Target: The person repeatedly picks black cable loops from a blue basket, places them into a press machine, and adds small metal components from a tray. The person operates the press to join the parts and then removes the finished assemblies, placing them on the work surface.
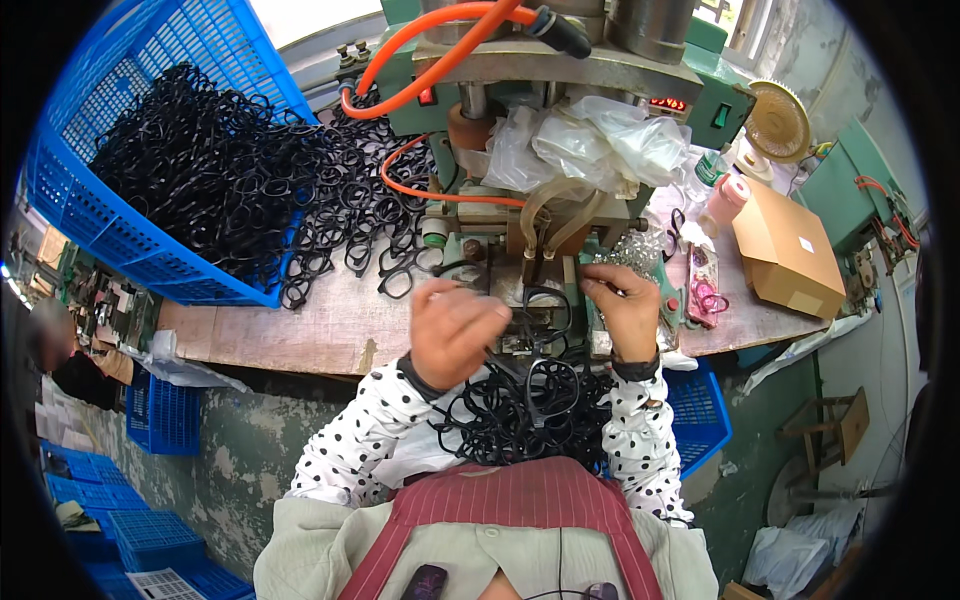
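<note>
My left hand [455,332] is curled over a black eyeglass frame [543,312] at the base of the green press machine [560,110]. My right hand [625,310] pinches the same frame's right side next to the machine's jig, just below a heap of small shiny metal parts [632,253]. A pile of black eyeglass frames [525,410] lies in my lap between my forearms. Whether the left fingers grip the frame or only rest on it is hidden.
A tilted blue crate [110,215] spills many black frames [330,200] over the wooden bench [300,330] at left. Orange hoses [430,60], crumpled plastic [590,135], a cardboard box [785,250], a pink spool [722,200] and a small fan [778,120] are at right. Blue crates [160,415] sit below.
</note>
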